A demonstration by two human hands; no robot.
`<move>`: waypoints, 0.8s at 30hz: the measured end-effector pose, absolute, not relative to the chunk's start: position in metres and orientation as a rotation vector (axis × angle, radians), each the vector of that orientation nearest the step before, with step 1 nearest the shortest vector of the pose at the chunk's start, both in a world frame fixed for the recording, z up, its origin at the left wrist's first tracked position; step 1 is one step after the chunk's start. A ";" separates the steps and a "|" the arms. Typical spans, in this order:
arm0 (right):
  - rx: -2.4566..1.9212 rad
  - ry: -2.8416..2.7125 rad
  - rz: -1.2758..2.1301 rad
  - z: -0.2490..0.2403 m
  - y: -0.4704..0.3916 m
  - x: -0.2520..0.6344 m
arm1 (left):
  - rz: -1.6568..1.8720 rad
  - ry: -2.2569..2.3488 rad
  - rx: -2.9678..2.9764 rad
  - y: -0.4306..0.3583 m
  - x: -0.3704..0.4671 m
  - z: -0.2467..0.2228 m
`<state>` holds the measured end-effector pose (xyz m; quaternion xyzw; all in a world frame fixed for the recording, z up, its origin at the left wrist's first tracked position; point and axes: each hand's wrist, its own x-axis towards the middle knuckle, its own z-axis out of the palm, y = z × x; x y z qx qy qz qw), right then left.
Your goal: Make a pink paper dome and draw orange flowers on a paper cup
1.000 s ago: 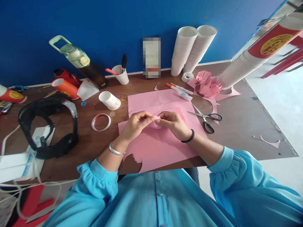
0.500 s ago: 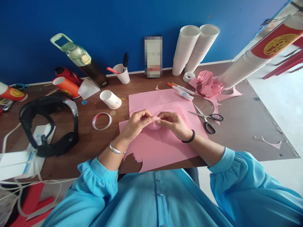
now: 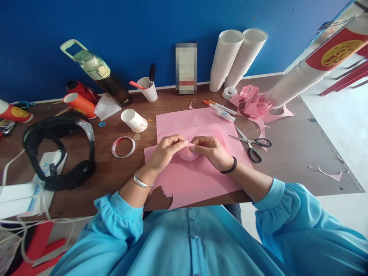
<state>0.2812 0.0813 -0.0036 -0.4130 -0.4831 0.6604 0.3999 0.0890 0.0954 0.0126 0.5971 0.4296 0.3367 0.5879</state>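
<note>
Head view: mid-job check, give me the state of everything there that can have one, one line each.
Left hand: fingers pinched on the pink piece
Right hand: fingers pinched on the pink piece
Pink piece: held, creased
Pink sheets: overlapping, cut into at the near edge
Scissors: blades apart, unheld
Pen cup: holding pens
Bottle: handle raised
Pink scraps: crumpled
</note>
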 end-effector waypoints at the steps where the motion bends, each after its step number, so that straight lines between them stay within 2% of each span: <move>1: -1.046 -1.220 1.669 -0.004 0.081 0.281 | 0.786 1.006 1.380 0.095 0.089 0.013; 17: -1.069 -1.331 1.637 -0.006 0.080 0.280 | 0.751 1.020 1.495 0.096 0.086 0.013; 24: -1.077 -1.231 1.539 -0.004 0.080 0.280 | 0.796 1.017 1.340 0.095 0.089 0.014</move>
